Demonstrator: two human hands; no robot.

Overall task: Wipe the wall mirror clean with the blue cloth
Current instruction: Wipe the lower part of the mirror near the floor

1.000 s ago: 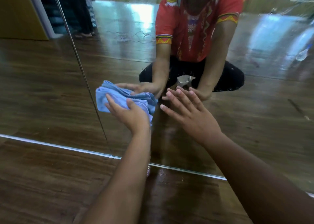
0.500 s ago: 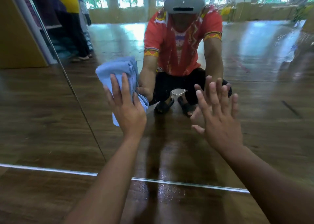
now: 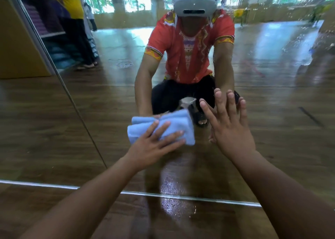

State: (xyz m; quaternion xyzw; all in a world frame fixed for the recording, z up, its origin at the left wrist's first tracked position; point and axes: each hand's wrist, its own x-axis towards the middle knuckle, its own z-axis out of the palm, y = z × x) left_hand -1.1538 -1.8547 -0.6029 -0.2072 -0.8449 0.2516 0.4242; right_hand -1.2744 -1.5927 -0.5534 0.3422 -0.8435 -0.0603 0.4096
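Observation:
The wall mirror fills most of the view and reflects a crouching person in a red shirt. A folded blue cloth lies flat against the glass low in the middle. My left hand presses the cloth against the mirror with its fingers spread and straight. To the right of the cloth, my right hand rests flat on the glass, fingers straight and pointing up. Droplets speckle the upper right part of the mirror.
A vertical seam splits the mirror into panels at the left. The mirror's bottom edge meets a dark wooden floor, which is wet and shiny just below my hands. Another person and shelves show in the reflection at upper left.
My left hand has swept the cloth down and to the right, from beside the seam to the middle. My right hand has stayed flat on the glass.

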